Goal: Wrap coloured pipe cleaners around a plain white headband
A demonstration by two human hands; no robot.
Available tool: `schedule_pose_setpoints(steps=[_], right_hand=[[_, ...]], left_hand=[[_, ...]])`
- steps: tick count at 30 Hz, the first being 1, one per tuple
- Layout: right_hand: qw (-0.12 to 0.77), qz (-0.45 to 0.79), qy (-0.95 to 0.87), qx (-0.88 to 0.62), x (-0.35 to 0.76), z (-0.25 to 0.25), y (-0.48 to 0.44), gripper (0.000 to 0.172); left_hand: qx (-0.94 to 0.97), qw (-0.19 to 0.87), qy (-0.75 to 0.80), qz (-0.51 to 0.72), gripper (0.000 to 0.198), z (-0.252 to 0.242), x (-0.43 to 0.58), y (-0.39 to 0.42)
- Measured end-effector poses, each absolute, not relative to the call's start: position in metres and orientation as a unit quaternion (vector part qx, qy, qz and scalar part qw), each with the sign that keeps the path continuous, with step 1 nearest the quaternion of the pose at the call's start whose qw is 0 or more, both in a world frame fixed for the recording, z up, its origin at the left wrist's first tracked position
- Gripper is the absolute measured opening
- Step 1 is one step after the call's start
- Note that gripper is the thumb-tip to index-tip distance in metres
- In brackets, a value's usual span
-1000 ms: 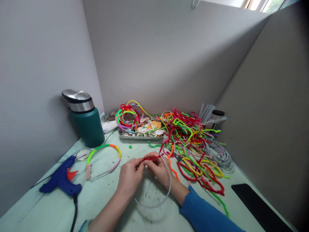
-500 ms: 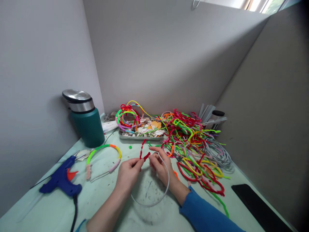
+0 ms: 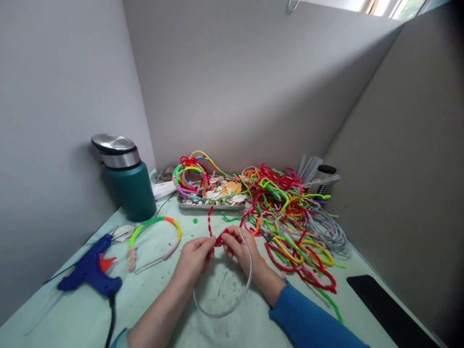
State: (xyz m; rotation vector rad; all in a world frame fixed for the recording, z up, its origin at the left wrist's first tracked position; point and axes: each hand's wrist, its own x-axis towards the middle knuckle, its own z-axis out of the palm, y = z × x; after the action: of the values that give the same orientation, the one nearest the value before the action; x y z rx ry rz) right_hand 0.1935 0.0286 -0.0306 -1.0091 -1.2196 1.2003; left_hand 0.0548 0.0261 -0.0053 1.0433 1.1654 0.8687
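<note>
Noted both sets of fingertips meeting just in front of the metal tray [image 3: 212, 207], a little nearer the camera than its front rim. Left fingertips [image 3: 211, 243] pinched shut on a red pipe cleaner [image 3: 209, 220]. Right fingers [image 3: 229, 243] clamped on the upper end of a bare headband [image 3: 248, 270], at the spot where the red strand wraps it.

Red pipe cleaner: thin, fuzzy, bright red. Short wound lump between the two pinches; free tail kinked, rising toward the tray's front edge.

Bare headband: pale grey, slim, an open hoop curving from the right fingers down and round beneath both hands. Lower arc close to the table [image 3: 163, 299]; contact not clear.

Left hand [image 3: 195, 258]: knuckles up, bare forearm running back to the lower edge. Right hand [image 3: 241, 251]: thumb on top, blue sleeve [image 3: 308, 324] behind the wrist.

Right of the tray:
- Big tangle of pipe cleaners [image 3: 290, 212] in red, green, yellow and orange, spilling close to the right hand.
- Bundle of grey headbands [image 3: 328, 231] beyond it.

Left of the tray: teal flask [image 3: 130, 191] with steel lid.

In front and left of the tray:
- Wrapped headband [image 3: 155, 223] in green, orange, yellow and pink, lying flat.
- Blue glue gun [image 3: 90, 275] farther out.

Just before the tray's front rim: small green bead [image 3: 195, 221]. Far right of the tray, near the lower edge: black slab [image 3: 384, 304].
</note>
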Motion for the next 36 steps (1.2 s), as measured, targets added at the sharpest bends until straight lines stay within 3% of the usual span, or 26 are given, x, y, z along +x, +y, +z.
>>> schedule_pose_setpoints(steps=[14, 25, 31, 36], right_hand=[[0.541, 0.549, -0.511, -0.380, 0.196, -0.027, 0.027, 0.013], [0.551, 0.507, -0.528, -0.401, 0.196, -0.023, 0.025, 0.013], [0.521, 0.516, -0.546, -0.405, 0.195, -0.022, 0.024, 0.013], [0.538, 0.513, -0.520, -0.420, 0.195, -0.023, 0.026, 0.015]], left_hand=[[0.356, 0.766, 0.388, 0.369, 0.027, -0.003, 0.051, 0.024], [0.429, 0.610, 0.503, 0.437, 0.029, -0.004, 0.057, 0.022], [0.417, 0.621, 0.523, 0.408, 0.028, -0.005, 0.054, 0.023], [0.497, 0.504, 0.530, 0.468, 0.026, -0.011, 0.056, 0.024]])
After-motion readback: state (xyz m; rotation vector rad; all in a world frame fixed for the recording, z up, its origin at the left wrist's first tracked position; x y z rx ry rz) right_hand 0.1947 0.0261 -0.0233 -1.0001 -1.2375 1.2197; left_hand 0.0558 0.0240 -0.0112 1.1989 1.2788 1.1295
